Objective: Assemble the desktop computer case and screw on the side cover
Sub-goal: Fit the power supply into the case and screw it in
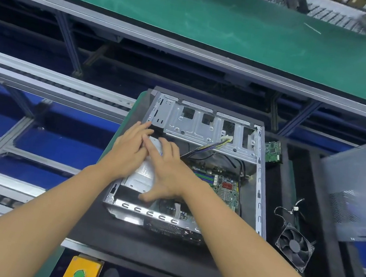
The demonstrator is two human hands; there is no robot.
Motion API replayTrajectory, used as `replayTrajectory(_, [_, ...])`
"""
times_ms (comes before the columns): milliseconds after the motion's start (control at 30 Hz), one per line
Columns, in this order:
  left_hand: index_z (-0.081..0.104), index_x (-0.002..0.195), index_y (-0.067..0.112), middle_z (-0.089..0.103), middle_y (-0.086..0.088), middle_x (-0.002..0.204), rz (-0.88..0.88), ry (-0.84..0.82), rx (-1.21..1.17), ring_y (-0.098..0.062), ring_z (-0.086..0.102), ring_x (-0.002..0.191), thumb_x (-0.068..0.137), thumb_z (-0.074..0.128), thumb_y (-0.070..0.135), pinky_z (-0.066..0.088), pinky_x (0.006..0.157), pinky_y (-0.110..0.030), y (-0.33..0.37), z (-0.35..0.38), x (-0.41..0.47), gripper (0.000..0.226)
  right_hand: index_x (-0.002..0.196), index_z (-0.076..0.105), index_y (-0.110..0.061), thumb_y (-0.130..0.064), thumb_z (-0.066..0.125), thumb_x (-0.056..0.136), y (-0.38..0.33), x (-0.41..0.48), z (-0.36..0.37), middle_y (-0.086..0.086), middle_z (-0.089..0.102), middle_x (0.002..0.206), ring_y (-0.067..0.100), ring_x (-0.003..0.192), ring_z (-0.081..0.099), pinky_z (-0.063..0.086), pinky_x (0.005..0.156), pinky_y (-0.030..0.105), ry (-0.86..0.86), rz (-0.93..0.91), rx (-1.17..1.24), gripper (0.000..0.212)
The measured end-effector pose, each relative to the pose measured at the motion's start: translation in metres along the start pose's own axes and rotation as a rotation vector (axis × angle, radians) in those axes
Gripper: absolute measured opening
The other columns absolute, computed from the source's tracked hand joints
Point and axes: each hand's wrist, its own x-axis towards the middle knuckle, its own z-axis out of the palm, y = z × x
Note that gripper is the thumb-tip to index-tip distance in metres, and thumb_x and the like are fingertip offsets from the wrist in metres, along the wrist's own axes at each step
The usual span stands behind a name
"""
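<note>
My left hand (131, 147) and right hand (168, 172) pressed flat, fingers straight, on the power supply (141, 178) inside the open computer case (261, 174) mid-surface (136, 246). The side cover (362, 181) lay near the right edge. Pushed askew, the supply might pinch the cables (204, 147).

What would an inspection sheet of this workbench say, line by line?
Surface: black mat, carrying the case.
Job's things: open computer case lying on its side, with the motherboard inside and a silver power supply in its near-left corner. The grey side cover is off, at the right.
Clutter: loose black fan and small green circuit board, both right of the case.
Hands: left hand and right hand press on the power supply with straight fingers.
Cables: coloured cable bundle runs inside the case; thin wire lies by the fan.
Surroundings: green conveyor belt beyond; yellow box with a green button, nearest the person.
</note>
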Motion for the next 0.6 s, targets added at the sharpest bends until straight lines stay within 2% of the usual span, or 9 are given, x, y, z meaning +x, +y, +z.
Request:
replayTrajectory(100, [0.037,0.149,0.018,0.021,0.012,0.162,-0.022,-0.009,-0.028,-0.003,0.006,0.150,0.104,0.038,0.023,0.003,0.114,-0.023,0.0025,-0.0009,-0.0017,0.045,0.156,-0.021,-0.038,-0.047,0.089,0.062,-0.0009,0.0033,-0.0072,0.011,-0.010,0.164,0.030,0.150,-0.014,0.021,0.121,0.058,0.006,-0.014,0.042,0.145])
replayTrajectory(267, [0.032,0.152,0.021,0.019,0.013,0.163,-0.033,-0.015,-0.018,-0.004,0.005,0.150,0.103,0.042,0.029,0.007,0.119,-0.031,0.0032,0.0007,-0.0029,0.051,0.156,-0.022,-0.038,-0.047,0.089,0.061,0.0026,0.0057,-0.0122,0.011,-0.010,0.164,0.027,0.150,-0.015,0.019,0.122,0.057,0.006,-0.021,0.074,0.146])
replayTrajectory(367, [0.030,0.154,0.018,0.016,0.009,0.164,-0.008,-0.026,0.083,-0.008,0.003,0.151,0.105,0.037,0.032,0.011,0.122,-0.040,0.0025,0.0006,-0.0034,0.051,0.156,-0.021,-0.037,-0.048,0.089,0.062,0.0012,0.0057,-0.0095,0.012,-0.009,0.163,0.027,0.150,-0.015,0.019,0.121,0.058,0.010,-0.028,0.058,0.145])
replayTrajectory(500, [0.021,0.157,0.017,0.010,0.009,0.165,0.021,-0.060,0.258,-0.009,0.000,0.152,0.106,0.025,0.038,0.013,0.121,-0.039,0.0023,0.0003,-0.0054,0.056,0.157,-0.019,-0.038,-0.047,0.088,0.062,0.0016,0.0041,-0.0060,0.008,-0.010,0.163,0.023,0.149,-0.017,0.022,0.121,0.057,0.021,-0.034,0.083,0.143])
replayTrajectory(600, [0.023,0.157,0.019,0.010,0.010,0.165,0.021,-0.047,0.273,-0.008,0.001,0.152,0.106,0.027,0.037,0.013,0.120,-0.039,0.0045,-0.0020,-0.0055,0.054,0.158,-0.014,-0.039,-0.042,0.089,0.062,0.0046,0.0014,-0.0056,-0.002,-0.010,0.162,0.015,0.148,-0.020,0.026,0.118,0.050,0.040,-0.044,0.181,0.141])
